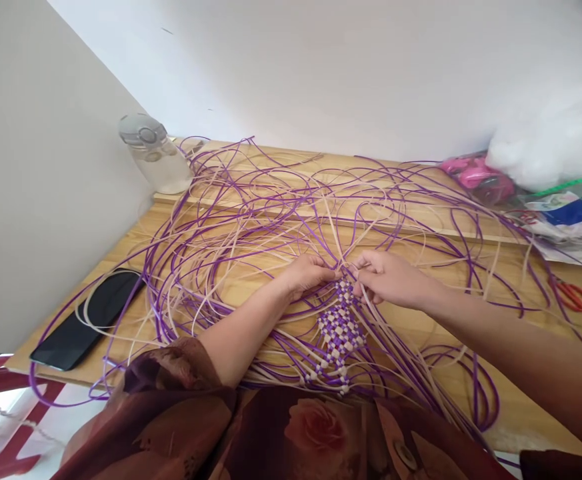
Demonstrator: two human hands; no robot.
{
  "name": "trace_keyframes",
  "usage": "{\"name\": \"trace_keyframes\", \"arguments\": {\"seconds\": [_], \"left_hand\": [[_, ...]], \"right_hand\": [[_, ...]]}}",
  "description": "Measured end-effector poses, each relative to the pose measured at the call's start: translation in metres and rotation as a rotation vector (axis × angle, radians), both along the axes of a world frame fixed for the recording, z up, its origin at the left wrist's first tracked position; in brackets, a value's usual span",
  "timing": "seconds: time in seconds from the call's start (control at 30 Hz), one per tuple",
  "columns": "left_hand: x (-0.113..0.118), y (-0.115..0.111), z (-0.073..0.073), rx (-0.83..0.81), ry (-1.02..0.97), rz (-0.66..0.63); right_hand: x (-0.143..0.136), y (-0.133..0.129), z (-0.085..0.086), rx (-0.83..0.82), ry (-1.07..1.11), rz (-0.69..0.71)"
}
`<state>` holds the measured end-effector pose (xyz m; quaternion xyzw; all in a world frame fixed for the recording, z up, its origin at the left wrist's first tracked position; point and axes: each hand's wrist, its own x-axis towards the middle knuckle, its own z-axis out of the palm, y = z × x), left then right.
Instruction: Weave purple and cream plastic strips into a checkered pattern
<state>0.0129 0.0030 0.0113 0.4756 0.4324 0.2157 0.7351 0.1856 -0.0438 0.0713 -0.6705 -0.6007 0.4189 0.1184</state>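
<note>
A purple and cream woven piece (pixel 341 327) in a checkered pattern lies on the wooden table in front of my body. Long purple and cream plastic strands (pixel 271 213) fan out from it on all sides. My left hand (pixel 311 275) pinches at the far tip of the weave, its fingers closed around strands there. Just to the right, my right hand (pixel 378 277) is closed on a cream strand (pixel 365 293) beside the same tip. The exact crossing between my fingertips is too small to make out.
A black phone (pixel 88 320) lies at the left under loose strands. Behind it stands a clear bottle (pixel 158 160) with a grey lid. Orange-handled scissors (pixel 575 293), a pink item in plastic (pixel 475 175) and a white stuffed bag (pixel 551 150) are at the right. A wall (pixel 321 73) rises behind.
</note>
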Motion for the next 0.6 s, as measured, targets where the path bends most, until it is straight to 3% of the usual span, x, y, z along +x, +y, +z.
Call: {"name": "trace_keyframes", "arguments": {"seconds": [0.13, 0.2, 0.33, 0.4, 0.5, 0.6], "left_hand": [[-0.001, 0.002, -0.005, 0.005, -0.030, -0.039], [-0.001, 0.003, -0.006, -0.007, -0.054, -0.051], [-0.003, 0.003, -0.003, -0.016, -0.114, -0.078], [-0.004, 0.003, 0.001, -0.025, -0.141, -0.107], [-0.007, 0.003, 0.003, -0.045, -0.186, -0.144], [-0.007, 0.003, 0.002, -0.041, -0.221, -0.154]], "right_hand": [[0.006, 0.008, 0.008, 0.247, -0.230, 0.118], [0.008, 0.010, 0.009, 0.286, -0.231, 0.136], [0.003, 0.010, 0.004, -0.024, 0.228, -0.092], [-0.003, 0.010, 0.002, -0.103, 0.393, -0.226], [-0.011, 0.010, -0.001, -0.103, 0.522, -0.390], [-0.016, 0.010, -0.009, -0.042, 0.577, -0.443]]}}
